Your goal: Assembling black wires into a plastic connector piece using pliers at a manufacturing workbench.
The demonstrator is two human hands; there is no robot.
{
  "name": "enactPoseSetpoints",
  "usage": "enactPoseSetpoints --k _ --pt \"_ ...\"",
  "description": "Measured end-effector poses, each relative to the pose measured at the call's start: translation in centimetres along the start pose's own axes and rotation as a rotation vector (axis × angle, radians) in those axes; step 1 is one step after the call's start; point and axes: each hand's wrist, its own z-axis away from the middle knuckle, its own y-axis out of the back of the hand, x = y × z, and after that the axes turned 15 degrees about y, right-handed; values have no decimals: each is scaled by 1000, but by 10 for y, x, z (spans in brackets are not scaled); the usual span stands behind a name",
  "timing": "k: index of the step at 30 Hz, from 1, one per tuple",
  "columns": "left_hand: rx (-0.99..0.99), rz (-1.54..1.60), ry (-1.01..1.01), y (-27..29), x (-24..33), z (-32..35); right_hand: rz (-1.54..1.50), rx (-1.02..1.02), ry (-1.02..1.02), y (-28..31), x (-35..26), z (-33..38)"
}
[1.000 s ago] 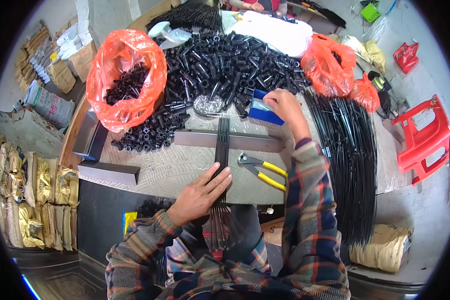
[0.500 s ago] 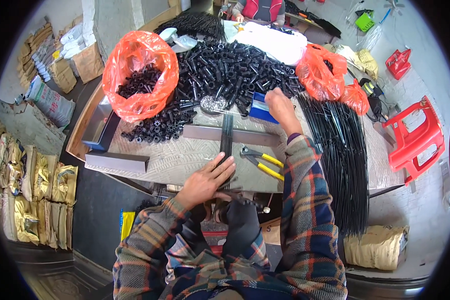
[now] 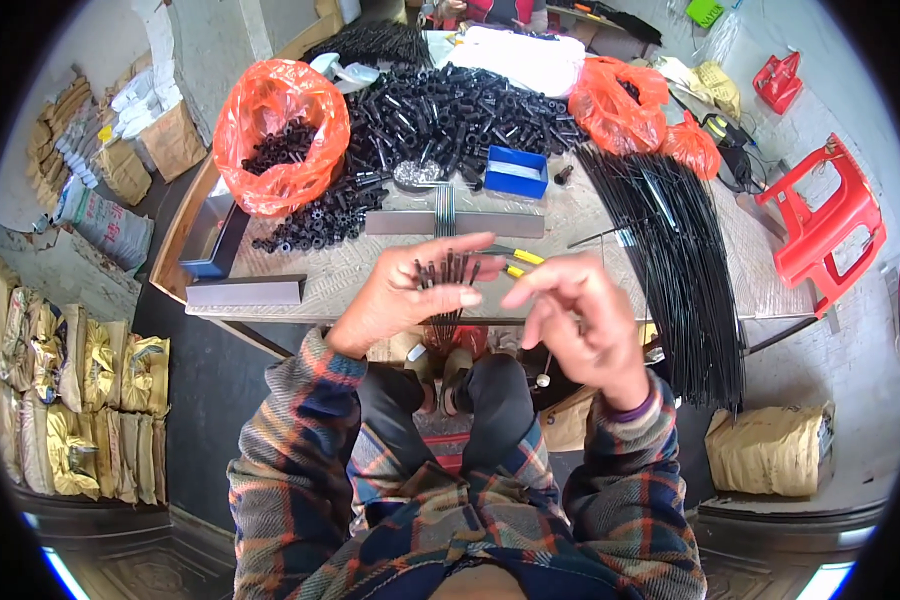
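My left hand [image 3: 400, 285] curls around a bunch of thin black rods [image 3: 448, 270] at the table's front edge. Their dark ends poke up between its thumb and fingers. Farther along, thin rods lie side by side across a flat grey metal bar [image 3: 390, 223]. Just right of the bunch, my right hand [image 3: 595, 325] hovers with fingers bent and fingertips close together; whatever they pinch is too small or blurred to make out. Behind the hands lie pliers with yellow handles [image 3: 527, 257], partly covered. A blue open box [image 3: 516, 184] stands beyond the bar, near a round dish of small shiny pieces [image 3: 420, 176].
Black tubular parts [image 3: 460, 115] are heaped at the back. An orange bag [image 3: 325, 150] of parts stands left, another [image 3: 615, 125] right. Long black rods [image 3: 670, 270] overhang the right front edge, near a red stool [image 3: 835, 240]. Another person [image 3: 505, 12] sits across the table.
My right hand has left the blue box and come down towards my left. My left hand has gone from lying flat on the rods to curling round their ends. The view has shifted.
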Motion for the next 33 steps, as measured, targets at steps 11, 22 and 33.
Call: enactPoseSetpoints --k 11,22,33 --pt "176 -276 -123 0 26 8 866 -13 332 -16 25 -11" --pt "142 -304 -110 1 26 4 745 106 402 -19 40 -6" --pt "158 -300 -135 9 21 -2 664 127 317 -23 41 -11"
